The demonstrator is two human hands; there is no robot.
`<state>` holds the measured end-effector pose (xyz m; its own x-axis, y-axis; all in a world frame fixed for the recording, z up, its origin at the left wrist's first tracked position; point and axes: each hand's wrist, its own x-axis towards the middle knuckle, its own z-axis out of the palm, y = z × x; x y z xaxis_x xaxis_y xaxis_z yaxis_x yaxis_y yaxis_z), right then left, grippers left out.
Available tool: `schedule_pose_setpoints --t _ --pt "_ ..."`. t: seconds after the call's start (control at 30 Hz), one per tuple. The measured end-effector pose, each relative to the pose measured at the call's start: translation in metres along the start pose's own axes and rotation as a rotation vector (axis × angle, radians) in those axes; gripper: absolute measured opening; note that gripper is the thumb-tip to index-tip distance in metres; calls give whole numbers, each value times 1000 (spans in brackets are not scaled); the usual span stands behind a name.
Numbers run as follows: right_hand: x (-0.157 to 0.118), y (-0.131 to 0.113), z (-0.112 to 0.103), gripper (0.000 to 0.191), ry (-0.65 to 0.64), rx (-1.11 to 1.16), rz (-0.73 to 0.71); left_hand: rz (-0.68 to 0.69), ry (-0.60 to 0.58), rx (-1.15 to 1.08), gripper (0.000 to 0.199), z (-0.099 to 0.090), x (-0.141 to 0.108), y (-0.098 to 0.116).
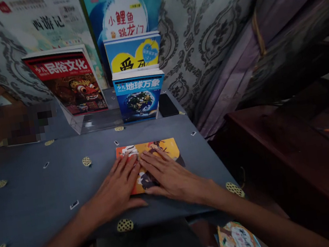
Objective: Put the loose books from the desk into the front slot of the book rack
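Flattening step, as judged: both hands are bearing on the orange-yellow book.
The book is lying flat near the front edge of the surface; the left hand and right hand are resting open, palms down, gripping nothing. Even pressure is seemingly being required; lifting would be requiring fingertips under an edge. Beyond, the red-topped book and blue globe book are standing upright, a dark flat object lying beside the latter.
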<state>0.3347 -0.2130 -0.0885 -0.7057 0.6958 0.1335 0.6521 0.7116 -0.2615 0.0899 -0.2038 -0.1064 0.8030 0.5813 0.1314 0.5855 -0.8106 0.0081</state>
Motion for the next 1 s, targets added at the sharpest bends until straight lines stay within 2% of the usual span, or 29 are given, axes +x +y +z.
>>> schedule_pose_setpoints --t 0.1,0.2,0.4,0.53,0.73,1.0 --pt "8 8 6 80 27 49 5 -16 -17 21 91 0 0 1" --pt "6 26 7 73 50 70 47 -24 -19 55 83 -1 2 1" --pt "-5 53 4 59 113 105 174 34 -58 161 82 -9 6 5" --pt "-9 55 5 58 162 160 165 33 -76 209 73 -13 5 14" --pt "-9 55 1 58 152 195 160 76 -35 336 50 -8 0 24" --pt "-19 52 -8 56 124 331 132 188 132 463 41 -15 -8 37"
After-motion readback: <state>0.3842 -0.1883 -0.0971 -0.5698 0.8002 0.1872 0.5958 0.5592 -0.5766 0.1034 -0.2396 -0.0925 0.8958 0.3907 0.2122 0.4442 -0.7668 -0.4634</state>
